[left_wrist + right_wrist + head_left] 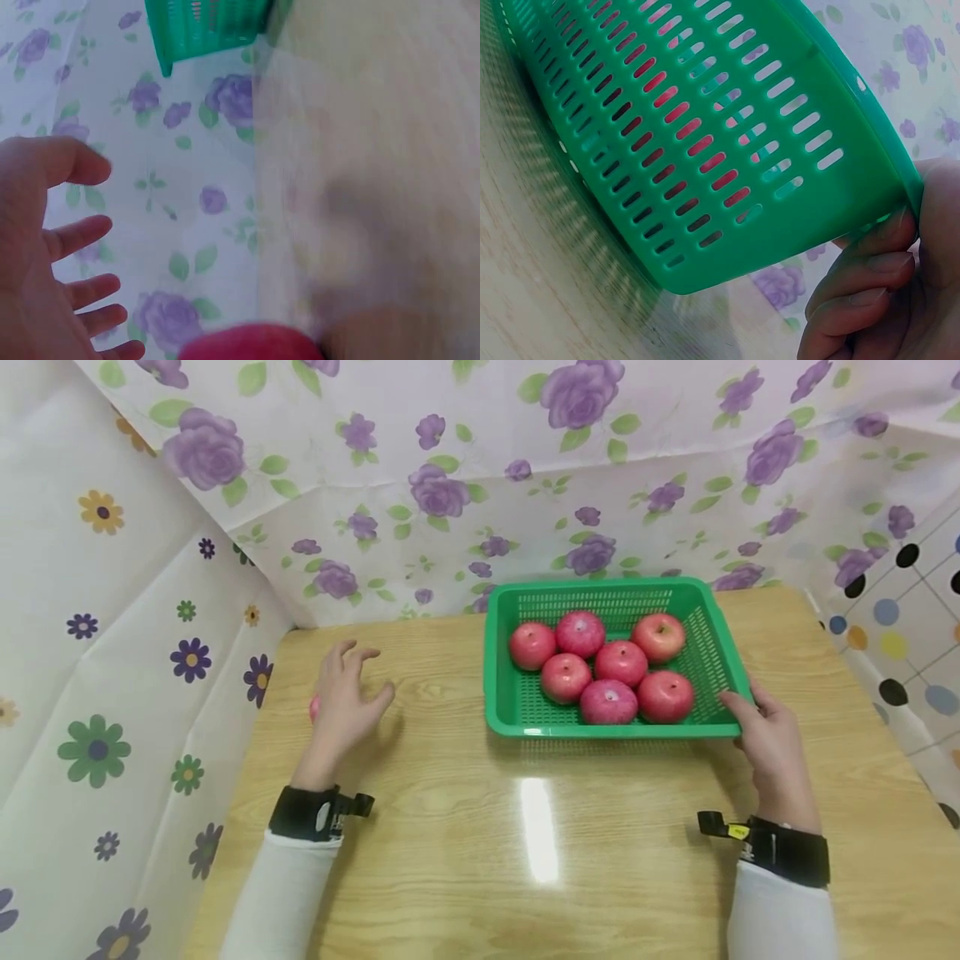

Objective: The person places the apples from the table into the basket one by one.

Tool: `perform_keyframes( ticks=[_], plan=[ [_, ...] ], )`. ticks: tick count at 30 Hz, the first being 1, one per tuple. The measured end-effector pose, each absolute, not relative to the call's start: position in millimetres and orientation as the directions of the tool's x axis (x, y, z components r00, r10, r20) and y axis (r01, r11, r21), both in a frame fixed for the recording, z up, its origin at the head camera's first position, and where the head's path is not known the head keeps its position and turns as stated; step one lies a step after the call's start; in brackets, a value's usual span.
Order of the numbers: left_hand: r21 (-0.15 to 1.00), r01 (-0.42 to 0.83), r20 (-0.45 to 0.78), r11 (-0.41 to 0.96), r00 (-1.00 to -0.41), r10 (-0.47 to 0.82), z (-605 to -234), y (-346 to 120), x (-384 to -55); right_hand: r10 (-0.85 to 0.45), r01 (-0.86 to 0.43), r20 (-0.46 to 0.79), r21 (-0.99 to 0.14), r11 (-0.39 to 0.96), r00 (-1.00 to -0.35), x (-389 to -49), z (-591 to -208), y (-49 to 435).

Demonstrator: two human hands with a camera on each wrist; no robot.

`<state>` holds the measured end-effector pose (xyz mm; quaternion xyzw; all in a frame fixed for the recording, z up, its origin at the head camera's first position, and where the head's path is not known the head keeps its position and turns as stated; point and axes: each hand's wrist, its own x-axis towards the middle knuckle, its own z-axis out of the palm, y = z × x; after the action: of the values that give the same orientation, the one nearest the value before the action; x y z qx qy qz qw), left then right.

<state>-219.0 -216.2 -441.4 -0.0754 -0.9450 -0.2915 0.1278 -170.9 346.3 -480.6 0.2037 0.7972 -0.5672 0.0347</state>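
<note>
A green plastic basket (600, 732) with slotted sides holds several red apples (621, 662). My right hand (776, 743) grips its right front corner, thumb over the rim and fingers curled beneath, as the right wrist view also shows. Over at the table's left side, my left hand (348, 706) is held with spread, slightly bent fingers and nothing between them. Another red apple (251, 343) shows at the bottom of the left wrist view; in the head view it is mostly hidden behind the left hand. Whether that hand touches it I cannot tell.
The wooden table (450, 843) carries everything and shows a bright light reflection in front of the basket. Flowered sheeting (420, 493) hangs behind the table and along its left side. Dotted covering (900, 643) lines the right side.
</note>
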Motion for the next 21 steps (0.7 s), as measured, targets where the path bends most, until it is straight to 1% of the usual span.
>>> perform_keyframes(
  ticks=[4, 7, 14, 18, 21],
  plan=[
    [0.508, 0.236, 0.279, 0.828, -0.955, 0.102, -446, -234, -213, 0.296, 0.357, -0.271, -0.887, 0.292, -0.916, -169, -479, 346],
    [0.508, 0.236, 0.275, 0.828, -0.956, 0.103, -445, -251, -211, 0.299, 0.349, -0.262, -0.891, 0.291, -0.918, -168, -478, 345],
    [0.49, 0.121, 0.152, 0.863, -0.987, 0.052, -445, -276, -206, 0.295, 0.337, -0.26, -0.908, 0.249, -0.919, -168, -474, 344],
    [0.475, 0.097, 0.099, 0.875, -0.993, 0.056, -452, -280, -204, 0.299, 0.331, -0.256, -0.914, 0.234, -0.919, -168, -473, 344],
    [0.474, 0.087, 0.061, 0.876, -0.996, 0.066, -459, -280, -205, 0.298, 0.331, -0.252, -0.909, 0.253, -0.921, -168, -475, 344]
  ],
)
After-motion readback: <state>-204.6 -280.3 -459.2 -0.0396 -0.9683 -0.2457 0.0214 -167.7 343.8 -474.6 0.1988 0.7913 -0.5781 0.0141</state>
